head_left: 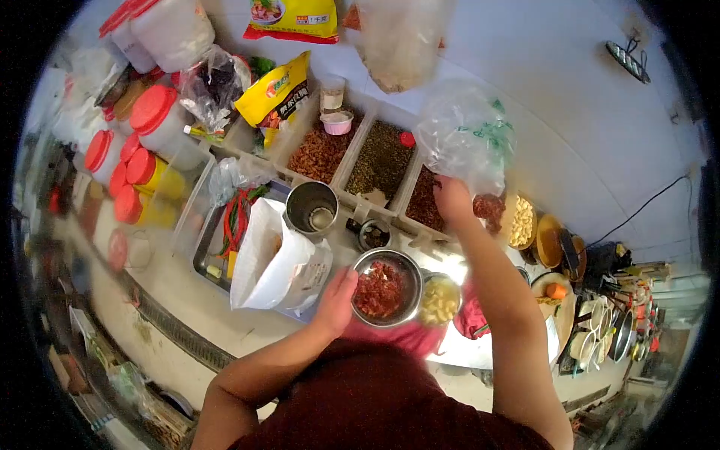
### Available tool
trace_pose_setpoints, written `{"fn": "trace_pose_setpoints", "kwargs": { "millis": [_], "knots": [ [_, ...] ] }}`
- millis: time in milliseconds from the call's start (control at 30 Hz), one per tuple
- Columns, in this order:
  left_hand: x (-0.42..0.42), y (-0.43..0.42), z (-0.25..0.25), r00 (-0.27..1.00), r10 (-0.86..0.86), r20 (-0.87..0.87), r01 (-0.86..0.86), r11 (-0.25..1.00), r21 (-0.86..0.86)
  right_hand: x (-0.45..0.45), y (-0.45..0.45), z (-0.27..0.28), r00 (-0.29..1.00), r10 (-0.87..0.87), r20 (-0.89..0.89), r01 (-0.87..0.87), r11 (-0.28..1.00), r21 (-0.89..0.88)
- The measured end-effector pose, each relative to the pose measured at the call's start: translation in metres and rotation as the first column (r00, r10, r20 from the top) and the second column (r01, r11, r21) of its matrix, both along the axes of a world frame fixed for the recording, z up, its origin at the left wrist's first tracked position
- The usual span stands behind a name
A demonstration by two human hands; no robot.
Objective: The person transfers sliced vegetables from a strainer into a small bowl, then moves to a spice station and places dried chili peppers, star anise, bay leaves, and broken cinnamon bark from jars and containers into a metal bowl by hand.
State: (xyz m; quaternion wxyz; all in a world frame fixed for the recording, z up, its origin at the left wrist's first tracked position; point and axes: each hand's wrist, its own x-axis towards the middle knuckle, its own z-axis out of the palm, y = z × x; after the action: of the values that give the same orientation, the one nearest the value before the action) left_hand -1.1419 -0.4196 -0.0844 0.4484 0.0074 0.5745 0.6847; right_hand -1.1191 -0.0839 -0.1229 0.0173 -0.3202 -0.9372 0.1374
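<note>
My left hand grips the left side of a round metal bowl, which holds chopped dark-red pieces. My right hand reaches over a clear plastic bin of dark reddish dried spice. Its fingers point down at the spice and are mostly hidden. Just behind that hand sits a clear plastic bag with green print. A bowl of pale yellow chunks stands against the metal bowl's right side.
Neighbouring bins hold greenish-brown spice and reddish-brown dried pieces. A steel cup and an open white bag stand left of the bowl. Red-lidded jars crowd the far left. A cutting board lies right.
</note>
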Motion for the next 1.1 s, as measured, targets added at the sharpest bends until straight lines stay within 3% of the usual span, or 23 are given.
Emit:
{"fn": "trace_pose_setpoints", "kwargs": {
  "millis": [33,100,233,333,433,500,533,567,600,633,700,800,867,900,933,1000,1067,1100],
  "knots": [
    [-0.006,0.000,-0.001,1.000,-0.011,0.008,0.011,1.000,0.002,0.000,-0.007,0.005,1.000,-0.011,0.008,0.011,1.000,0.002],
    [-0.017,0.002,-0.006,0.996,-0.069,-0.052,0.068,0.998,-0.013,-0.004,-0.023,0.015,0.965,0.193,0.177,-0.170,0.976,-0.133],
    [-0.030,0.009,-0.024,0.986,-0.158,-0.059,0.160,0.986,0.040,-0.005,-0.023,0.001,0.987,0.064,0.145,-0.014,0.948,-0.317],
    [-0.032,0.019,-0.028,0.985,-0.151,-0.086,0.142,0.984,-0.103,-0.004,-0.020,-0.003,0.955,0.161,0.250,-0.124,0.979,-0.159],
    [-0.031,0.028,-0.041,0.988,-0.150,-0.035,0.148,0.986,-0.074,-0.001,-0.004,-0.028,0.922,0.272,0.276,-0.231,0.958,-0.172],
    [-0.032,0.032,-0.054,0.984,-0.171,-0.052,0.171,0.985,-0.002,-0.003,-0.002,-0.016,0.942,0.207,0.265,-0.106,0.931,-0.351],
    [-0.031,0.033,-0.060,0.984,-0.169,-0.049,0.170,0.986,-0.003,-0.004,-0.001,-0.009,0.941,0.208,0.267,-0.106,0.930,-0.353],
    [-0.030,0.035,-0.063,0.980,-0.173,-0.096,0.168,0.984,-0.063,-0.004,0.001,-0.002,0.980,-0.010,0.198,0.142,0.735,-0.663],
    [-0.031,0.038,-0.059,0.973,-0.179,-0.143,0.162,0.979,-0.122,-0.004,0.002,0.008,0.947,-0.240,0.214,0.294,0.380,-0.877],
    [-0.032,0.039,-0.056,0.974,-0.176,-0.141,0.159,0.979,-0.123,-0.002,0.002,0.018,0.947,-0.237,0.216,0.294,0.379,-0.877],
    [-0.037,0.046,-0.031,0.971,-0.190,-0.141,0.164,0.970,-0.180,0.001,-0.002,0.045,0.944,-0.296,0.149,0.217,0.214,-0.952],
    [-0.037,0.055,-0.041,0.971,-0.159,-0.181,0.125,0.975,-0.182,0.008,-0.029,0.090,0.982,-0.181,0.053,0.087,0.186,-0.979],
    [-0.040,0.062,-0.025,0.972,-0.150,-0.179,0.125,0.982,-0.142,0.007,-0.060,0.117,0.999,-0.015,0.029,0.033,0.368,-0.929],
    [-0.039,0.065,-0.029,0.979,-0.108,-0.171,0.095,0.992,-0.082,0.002,-0.075,0.141,0.948,0.319,-0.015,-0.251,0.715,-0.653],
    [-0.038,0.067,-0.031,0.985,-0.068,-0.160,0.066,0.998,-0.022,0.008,-0.083,0.136,0.931,0.357,-0.079,-0.337,0.751,-0.568],
    [-0.040,0.069,-0.024,0.990,-0.063,-0.123,0.063,0.998,-0.003,0.007,-0.089,0.151,0.949,0.314,0.001,-0.248,0.749,-0.614],
    [-0.041,0.068,-0.019,0.992,-0.047,-0.118,0.043,0.998,-0.034,0.013,-0.071,0.136,0.992,0.084,-0.092,-0.125,0.683,-0.720],
    [-0.041,0.067,-0.019,0.992,-0.045,-0.119,0.042,0.999,-0.034,0.014,-0.058,0.120,0.985,0.014,-0.173,-0.124,0.758,-0.640]
  ]
}}
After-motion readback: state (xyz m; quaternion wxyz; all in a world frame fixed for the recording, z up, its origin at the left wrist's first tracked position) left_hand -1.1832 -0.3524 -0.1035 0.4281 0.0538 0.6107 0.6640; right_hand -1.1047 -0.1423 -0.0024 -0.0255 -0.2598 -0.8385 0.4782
